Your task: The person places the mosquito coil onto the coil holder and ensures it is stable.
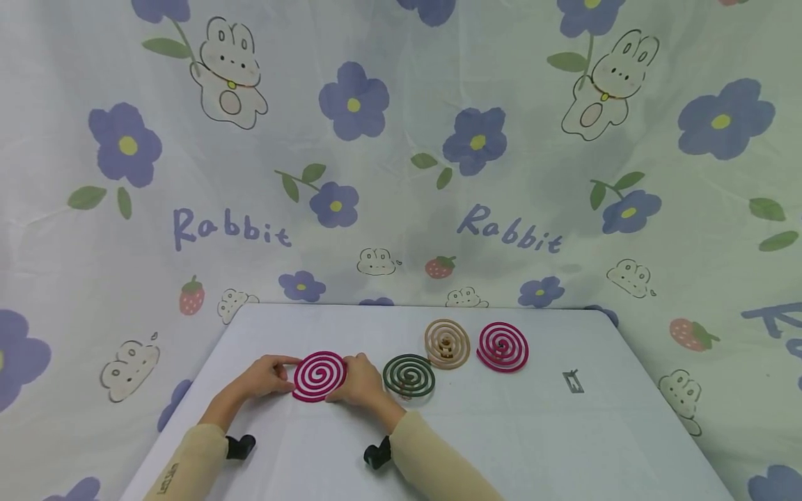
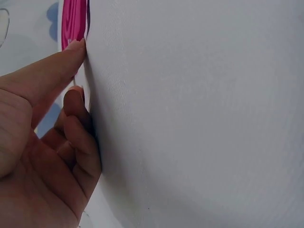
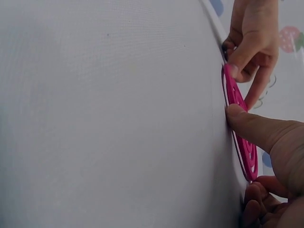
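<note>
A pink spiral coil [image 1: 319, 376] lies on the white table [image 1: 501, 431], held at its two sides by both hands. My left hand [image 1: 285, 372] pinches its left rim; in the left wrist view the thumb tip [image 2: 76, 47] touches the coil's edge [image 2: 72, 21]. My right hand [image 1: 347, 379] grips the right rim. In the right wrist view its thumb [image 3: 256, 128] presses on the coil [image 3: 247, 152], with curled fingers [image 3: 254, 202] below. The left hand [image 3: 251, 42] shows at the coil's far edge.
Right of the hands lie a dark green coil [image 1: 409, 376], a tan coil [image 1: 447, 343] and a second pink coil [image 1: 502, 346]. A small metal stand [image 1: 573, 381] lies farther right. A flower-and-rabbit cloth [image 1: 401, 174] hangs behind the table.
</note>
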A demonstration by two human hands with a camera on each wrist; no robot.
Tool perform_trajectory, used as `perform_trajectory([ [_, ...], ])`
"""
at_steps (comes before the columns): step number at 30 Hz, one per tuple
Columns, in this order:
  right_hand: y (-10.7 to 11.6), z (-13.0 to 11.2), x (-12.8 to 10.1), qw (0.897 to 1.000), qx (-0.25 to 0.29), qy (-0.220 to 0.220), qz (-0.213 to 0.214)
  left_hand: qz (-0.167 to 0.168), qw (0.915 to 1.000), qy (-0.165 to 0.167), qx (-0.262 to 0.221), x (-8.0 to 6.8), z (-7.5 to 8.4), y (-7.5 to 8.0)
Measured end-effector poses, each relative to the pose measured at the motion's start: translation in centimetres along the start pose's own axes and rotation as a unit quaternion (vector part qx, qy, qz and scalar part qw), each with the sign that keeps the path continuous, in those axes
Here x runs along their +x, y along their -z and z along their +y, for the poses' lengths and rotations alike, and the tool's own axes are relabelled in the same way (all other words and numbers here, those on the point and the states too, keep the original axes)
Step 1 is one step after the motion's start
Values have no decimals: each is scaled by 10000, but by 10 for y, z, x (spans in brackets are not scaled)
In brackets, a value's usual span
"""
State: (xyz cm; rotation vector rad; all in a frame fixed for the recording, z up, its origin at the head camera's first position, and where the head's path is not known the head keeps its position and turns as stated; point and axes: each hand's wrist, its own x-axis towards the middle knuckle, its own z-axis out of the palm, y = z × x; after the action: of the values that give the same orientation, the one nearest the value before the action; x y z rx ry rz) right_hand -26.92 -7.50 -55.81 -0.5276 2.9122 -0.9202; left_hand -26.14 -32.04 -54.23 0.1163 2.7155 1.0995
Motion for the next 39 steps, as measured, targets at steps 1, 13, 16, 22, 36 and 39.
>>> perform_trajectory([
  [1, 1, 0, 0, 10000, 43, -3, 18, -12, 10000, -15, -36, 0, 0, 0],
  [13, 7, -2, -3, 9990, 439, 77, 5, -221, 9975, -379, -560, 0, -8, 7],
  [16, 6, -1, -2, 9990, 438, 114, 22, -209, 9966, -419, -672, -1, -8, 8],
  [22, 5, 2, -2, 9984, 547, 113, 90, -222, 9910, -248, -1298, -2, -6, 6],
  [36, 16, 1, -9, 9781, 2009, 514, 168, 720, 9701, 63, -2318, -15, 11, -7],
  [39, 22, -2, -10, 9671, 2498, 466, 142, 877, 9620, 47, -2584, -17, 15, -7],
])
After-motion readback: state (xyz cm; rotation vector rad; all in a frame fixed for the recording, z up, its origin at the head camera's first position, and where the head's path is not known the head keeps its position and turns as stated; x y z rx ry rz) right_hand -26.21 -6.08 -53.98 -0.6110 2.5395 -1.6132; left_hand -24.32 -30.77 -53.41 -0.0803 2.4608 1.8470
